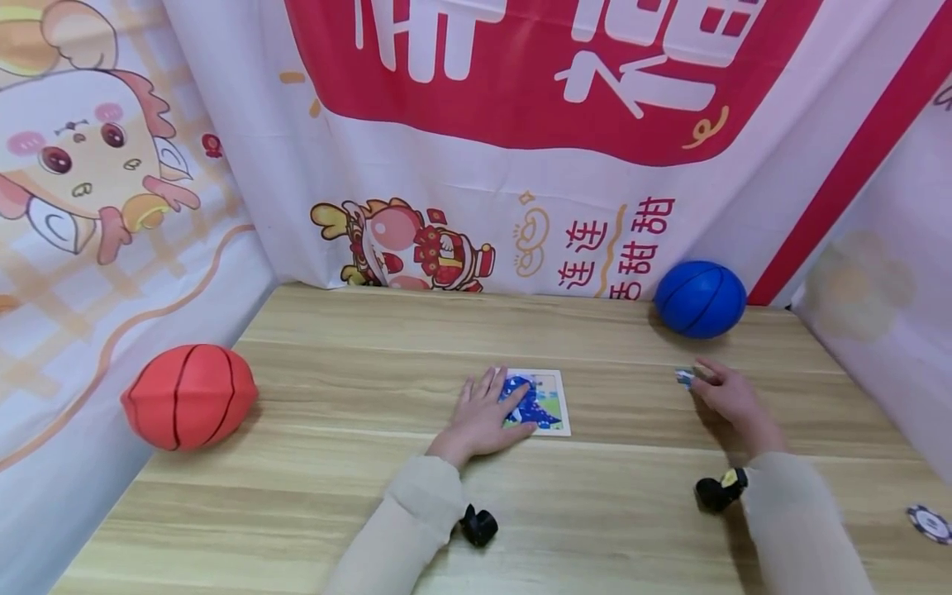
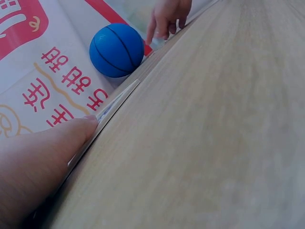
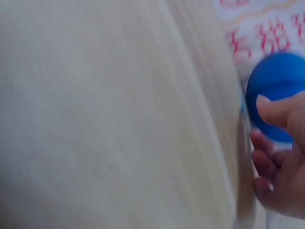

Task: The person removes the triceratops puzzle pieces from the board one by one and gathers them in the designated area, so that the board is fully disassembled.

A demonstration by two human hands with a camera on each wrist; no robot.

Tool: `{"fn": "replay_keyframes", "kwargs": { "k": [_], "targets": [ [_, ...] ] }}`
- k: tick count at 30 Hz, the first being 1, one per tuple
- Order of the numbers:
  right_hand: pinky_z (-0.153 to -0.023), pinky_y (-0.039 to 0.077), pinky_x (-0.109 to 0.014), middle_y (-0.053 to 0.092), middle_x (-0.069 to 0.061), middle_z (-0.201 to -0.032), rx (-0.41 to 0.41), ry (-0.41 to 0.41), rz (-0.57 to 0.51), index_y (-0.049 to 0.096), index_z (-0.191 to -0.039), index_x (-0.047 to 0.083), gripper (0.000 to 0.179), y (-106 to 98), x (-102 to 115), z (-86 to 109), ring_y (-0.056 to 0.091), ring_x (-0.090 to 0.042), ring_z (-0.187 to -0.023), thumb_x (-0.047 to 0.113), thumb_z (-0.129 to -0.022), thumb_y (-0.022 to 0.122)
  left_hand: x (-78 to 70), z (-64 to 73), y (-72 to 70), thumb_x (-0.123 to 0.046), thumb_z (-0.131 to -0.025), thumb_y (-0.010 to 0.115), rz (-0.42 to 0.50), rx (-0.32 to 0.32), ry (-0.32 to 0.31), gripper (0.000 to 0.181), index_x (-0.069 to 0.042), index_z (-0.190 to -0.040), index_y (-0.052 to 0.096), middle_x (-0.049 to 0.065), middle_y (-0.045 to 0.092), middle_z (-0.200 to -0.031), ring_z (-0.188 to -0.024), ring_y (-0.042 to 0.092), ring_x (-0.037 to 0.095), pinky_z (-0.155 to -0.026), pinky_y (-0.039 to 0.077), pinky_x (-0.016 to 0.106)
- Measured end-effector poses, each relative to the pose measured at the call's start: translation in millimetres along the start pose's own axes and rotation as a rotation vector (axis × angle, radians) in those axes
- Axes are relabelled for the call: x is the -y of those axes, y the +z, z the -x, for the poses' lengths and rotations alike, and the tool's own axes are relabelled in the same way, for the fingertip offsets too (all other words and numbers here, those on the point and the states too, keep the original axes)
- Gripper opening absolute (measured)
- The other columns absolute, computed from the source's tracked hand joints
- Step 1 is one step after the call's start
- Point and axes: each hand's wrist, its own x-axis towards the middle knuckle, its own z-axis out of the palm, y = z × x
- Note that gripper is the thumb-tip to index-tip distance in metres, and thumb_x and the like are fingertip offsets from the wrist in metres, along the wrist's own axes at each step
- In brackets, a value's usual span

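Observation:
My left hand point(image 1: 487, 411) lies flat with fingers spread over the left part of a white-bordered picture board point(image 1: 551, 405), which shows a blue figure on green. In the left wrist view, the thumb point(image 2: 76, 133) rests at the edge of this thin board. Farther right, a small flat piece point(image 1: 683, 378) printed in blue and white lies on the table. Right beside it is my right hand point(image 1: 729, 398), with thumb and forefinger apart. The right wrist view is blurred; there the thumb point(image 3: 276, 110) points toward the piece point(image 3: 242, 102), with the other fingers loosely bent.
A blue ball point(image 1: 701, 299) sits at the back right, just beyond my right hand. On the left edge of the wooden table point(image 1: 335, 496) is a dented red ball point(image 1: 190, 397). A round black-and-white chip point(image 1: 929, 524) lies at far right. Printed cloth point(image 1: 446, 182) hangs behind.

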Motion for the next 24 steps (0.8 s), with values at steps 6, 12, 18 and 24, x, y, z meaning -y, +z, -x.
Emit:
{"fn": "replay_keyframes", "kwargs": {
  "k": [6, 12, 18, 24],
  "targets": [
    [-0.069, 0.041, -0.037, 0.052, -0.027, -0.097, -0.076, -0.144, -0.116, 0.045, -0.119, -0.007, 0.037, 31.6, 47.8, 4.5, 0.048, -0.033, -0.086, 0.010, -0.087, 0.050, 1.2, -1.1, 2.7, -0.068, -0.079, 0.024, 0.012, -0.007, 0.003, 0.072, -0.028, -0.138, 0.016, 0.010, -0.001, -0.143, -0.128, -0.006, 0.026, -0.098, -0.004, 0.048],
    [-0.069, 0.042, -0.033, 0.055, -0.014, -0.093, 0.077, -0.229, -0.164, 0.053, -0.113, -0.003, 0.031, 74.0, 102.4, 2.5, 0.050, -0.025, -0.083, 0.009, -0.085, 0.054, 2.0, -3.0, 3.8, -0.068, -0.079, 0.026, 0.085, -0.064, -0.028, 0.075, -0.025, -0.139, 0.013, 0.010, 0.001, -0.143, -0.128, -0.003, 0.025, -0.099, -0.002, 0.047],
    [-0.070, 0.043, -0.034, 0.055, -0.010, -0.092, 0.136, -0.237, -0.149, 0.057, -0.110, 0.001, 0.030, 104.8, 138.9, -1.1, 0.049, -0.022, -0.083, 0.014, -0.084, 0.057, 3.9, -2.8, 1.8, -0.063, -0.080, 0.034, 0.113, -0.101, -0.057, 0.078, -0.016, -0.139, 0.016, 0.012, 0.004, -0.143, -0.128, 0.001, 0.025, -0.099, 0.000, 0.047],
    [-0.065, 0.042, -0.032, 0.055, -0.007, -0.081, 0.107, -0.309, -0.139, 0.062, -0.101, -0.002, 0.024, 126.0, 147.1, -7.5, 0.049, -0.020, -0.075, 0.007, -0.078, 0.062, 7.1, -3.0, 2.9, -0.064, -0.080, 0.033, 0.043, -0.075, -0.090, 0.078, -0.013, -0.138, 0.022, 0.012, 0.006, -0.142, -0.128, 0.002, 0.025, -0.099, 0.000, 0.047]
  ]
}}
